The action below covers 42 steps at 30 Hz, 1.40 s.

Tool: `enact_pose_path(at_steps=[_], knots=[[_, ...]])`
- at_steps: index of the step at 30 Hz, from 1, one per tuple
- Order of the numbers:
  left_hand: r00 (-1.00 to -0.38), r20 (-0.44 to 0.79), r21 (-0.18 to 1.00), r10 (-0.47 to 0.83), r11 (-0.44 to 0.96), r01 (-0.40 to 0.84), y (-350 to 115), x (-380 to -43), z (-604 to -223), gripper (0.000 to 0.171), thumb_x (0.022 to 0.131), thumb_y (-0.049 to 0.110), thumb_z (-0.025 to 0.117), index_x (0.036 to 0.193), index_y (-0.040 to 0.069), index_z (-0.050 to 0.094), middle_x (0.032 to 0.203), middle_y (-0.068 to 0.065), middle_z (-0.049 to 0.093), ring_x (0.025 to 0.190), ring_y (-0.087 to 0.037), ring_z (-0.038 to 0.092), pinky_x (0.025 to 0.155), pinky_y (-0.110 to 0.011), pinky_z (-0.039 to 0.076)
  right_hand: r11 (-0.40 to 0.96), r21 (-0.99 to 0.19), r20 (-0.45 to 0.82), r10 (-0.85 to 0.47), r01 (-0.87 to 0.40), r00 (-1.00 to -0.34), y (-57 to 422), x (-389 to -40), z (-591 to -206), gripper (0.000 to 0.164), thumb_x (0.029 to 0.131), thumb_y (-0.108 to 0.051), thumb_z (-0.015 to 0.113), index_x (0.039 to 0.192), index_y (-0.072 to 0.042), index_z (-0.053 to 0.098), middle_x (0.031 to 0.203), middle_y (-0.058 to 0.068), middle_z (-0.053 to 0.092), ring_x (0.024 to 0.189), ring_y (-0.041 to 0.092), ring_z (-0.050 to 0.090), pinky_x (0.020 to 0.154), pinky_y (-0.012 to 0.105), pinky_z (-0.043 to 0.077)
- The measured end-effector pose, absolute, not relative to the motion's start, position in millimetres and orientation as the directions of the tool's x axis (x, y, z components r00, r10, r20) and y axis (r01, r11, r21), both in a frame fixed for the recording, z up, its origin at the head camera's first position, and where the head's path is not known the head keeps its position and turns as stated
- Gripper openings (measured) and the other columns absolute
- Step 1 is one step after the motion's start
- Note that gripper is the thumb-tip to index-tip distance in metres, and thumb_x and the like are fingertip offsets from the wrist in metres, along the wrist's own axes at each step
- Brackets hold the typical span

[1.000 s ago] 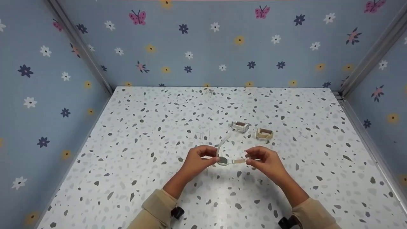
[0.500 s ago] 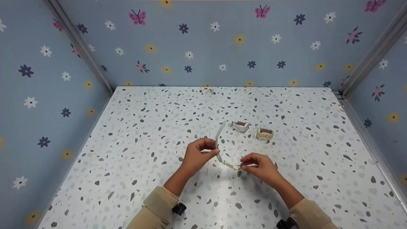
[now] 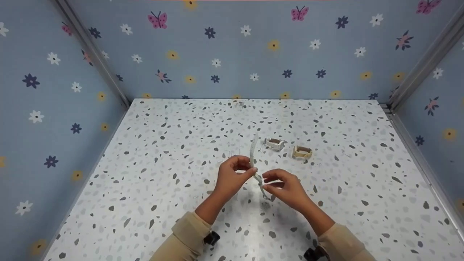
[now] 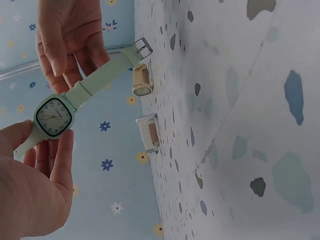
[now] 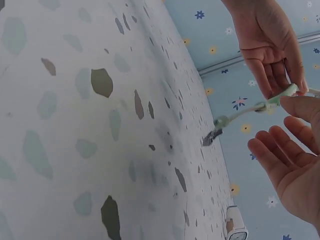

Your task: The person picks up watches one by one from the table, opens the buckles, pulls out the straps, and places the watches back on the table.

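Observation:
A pale green wristwatch (image 4: 53, 117), its squarish dial showing in the left wrist view, is held in the air over the table. My left hand (image 3: 233, 177) pinches it between thumb and fingers, beside the case. The strap end with the metal buckle (image 4: 144, 47) hangs free and points down toward the table; the other strap end (image 3: 253, 148) sticks up past my left fingers. Right at the watch is my right hand (image 3: 284, 186), its fingers loosely spread. In the right wrist view its thumb (image 5: 299, 106) overlaps the watch, while the other fingers stand apart from it.
Beyond the hands, a white watch (image 3: 274, 144) and a beige watch (image 3: 302, 152) stand with their straps closed in loops on the speckled table (image 3: 174, 145). Flower-patterned panels (image 3: 232, 47) enclose the table at the back and sides.
The watch has turned so its buckle end swings from the right to point down toward me. My right hand has let go of that end and moved left, closer to my left hand.

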<state>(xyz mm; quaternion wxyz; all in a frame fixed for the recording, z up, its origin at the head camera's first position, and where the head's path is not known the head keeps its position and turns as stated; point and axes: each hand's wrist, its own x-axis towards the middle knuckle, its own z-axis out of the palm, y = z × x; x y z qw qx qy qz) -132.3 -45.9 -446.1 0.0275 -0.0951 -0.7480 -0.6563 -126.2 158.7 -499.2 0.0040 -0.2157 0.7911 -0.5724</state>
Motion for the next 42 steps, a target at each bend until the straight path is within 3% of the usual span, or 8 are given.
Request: enact_pose_path(at_steps=[8, 13, 17, 28, 42], knots=[[-0.991, 0.095, 0.995, 0.096, -0.034, 0.092, -42, -144, -468, 0.028, 0.083, 0.006, 0.077, 0.105, -0.006, 0.064, 0.091, -0.010, 0.067, 0.085, -0.024, 0.065, 0.072, -0.032, 0.059, 0.248, -0.914, 0.252, -0.270, -0.320, -0.929, 150, -126, -494, 0.015, 0.087, -0.009, 0.074, 0.102, -0.007, 0.072, 0.097, 0.005, 0.070, 0.089, 0.018, 0.068, 0.076, 0.029, 0.059], [-0.989, 0.082, 0.994, 0.122, -0.083, 0.072, -43, -145, -470, 0.032, 0.085, 0.009, 0.077, 0.109, -0.005, 0.062, 0.093, -0.011, 0.066, 0.085, -0.021, 0.066, 0.073, -0.035, 0.060, 0.231, -0.946, 0.173, -0.227, -0.226, -0.958, 148, -127, -492, 0.016, 0.087, 0.002, 0.071, 0.103, -0.001, 0.071, 0.097, 0.011, 0.070, 0.088, 0.024, 0.068, 0.076, 0.030, 0.059], [-0.983, 0.089, 0.994, 0.159, -0.078, 0.077, -45, -144, -471, 0.038, 0.086, 0.010, 0.076, 0.118, -0.003, 0.062, 0.098, -0.013, 0.065, 0.089, -0.022, 0.065, 0.075, -0.036, 0.060, 0.128, -0.986, 0.078, -0.197, -0.104, -0.977, 148, -129, -490, 0.017, 0.087, 0.007, 0.068, 0.104, 0.005, 0.070, 0.098, 0.016, 0.069, 0.089, 0.024, 0.067, 0.076, 0.033, 0.059], [-0.953, 0.114, 0.991, 0.280, -0.096, 0.091, -51, -145, -482, 0.063, 0.081, -0.005, 0.075, 0.139, 0.006, 0.052, 0.112, -0.013, 0.060, 0.102, -0.027, 0.063, 0.081, -0.033, 0.057, -0.109, -0.994, 0.002, -0.193, 0.019, -0.981, 149, -129, -491, 0.024, 0.086, 0.001, 0.071, 0.108, 0.009, 0.065, 0.097, 0.015, 0.067, 0.086, 0.024, 0.068, 0.076, 0.041, 0.059], [-0.954, 0.116, 0.977, 0.276, -0.202, 0.060, -51, -143, -484, 0.067, 0.078, -0.009, 0.074, 0.140, -0.001, 0.049, 0.104, -0.011, 0.057, 0.095, -0.023, 0.061, 0.079, -0.036, 0.059, -0.118, -0.990, -0.045, -0.207, 0.071, -0.977, 145, -128, -490, 0.027, 0.086, -0.003, 0.073, 0.109, 0.006, 0.064, 0.095, 0.013, 0.066, 0.084, 0.022, 0.067, 0.073, 0.040, 0.060]])
